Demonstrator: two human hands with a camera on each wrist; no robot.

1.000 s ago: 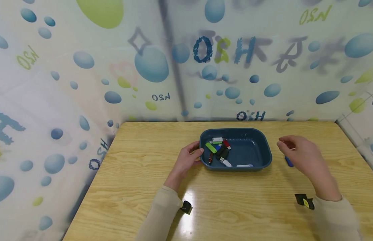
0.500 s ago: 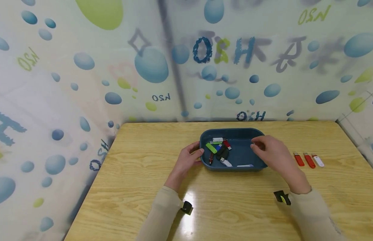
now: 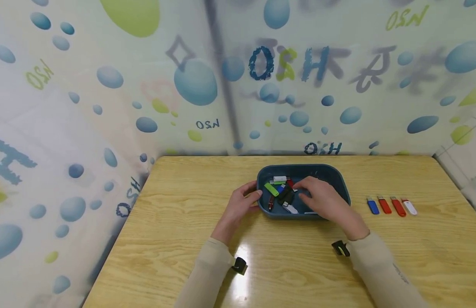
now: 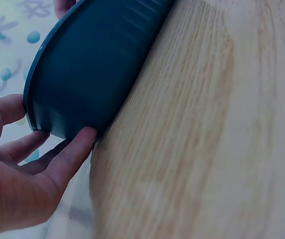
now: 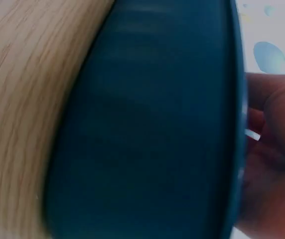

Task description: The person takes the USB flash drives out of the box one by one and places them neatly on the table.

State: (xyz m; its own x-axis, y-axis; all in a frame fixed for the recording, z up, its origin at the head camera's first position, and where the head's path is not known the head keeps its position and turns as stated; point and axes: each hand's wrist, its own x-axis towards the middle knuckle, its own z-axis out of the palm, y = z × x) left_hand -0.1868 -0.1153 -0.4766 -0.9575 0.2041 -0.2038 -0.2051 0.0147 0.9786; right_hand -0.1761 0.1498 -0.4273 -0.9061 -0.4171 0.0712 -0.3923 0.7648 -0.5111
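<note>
A dark blue plastic bin [image 3: 276, 216] sits on the wooden table. My left hand [image 3: 239, 203] grips its left end, thumb at the rim and fingers against the outer wall [image 4: 82, 74]. Over the bin's right half hovers my right hand [image 3: 322, 199], thumb and forefinger spread and nothing visible between them. Its fingertips are close to a red USB stick [image 3: 290, 184] and a black one [image 3: 285, 196]. Also in the bin lie a green USB stick [image 3: 271, 189], a white one [image 3: 279, 178] and a brownish-red one [image 3: 271, 202]. In the right wrist view, the bin's wall hides the fingertips.
Right of the bin, four-abreast is avoided: a blue USB stick [image 3: 373, 205], two red ones, the nearer red one [image 3: 384, 205] beside it, and a white one [image 3: 409, 207] form a row. A patterned curtain [image 3: 199, 81] hangs behind the table's far edge.
My right hand has moved left from the table beside the bin to over its inside, fingers spreading. The blue USB stick now shows in the row. My left hand keeps its place.
</note>
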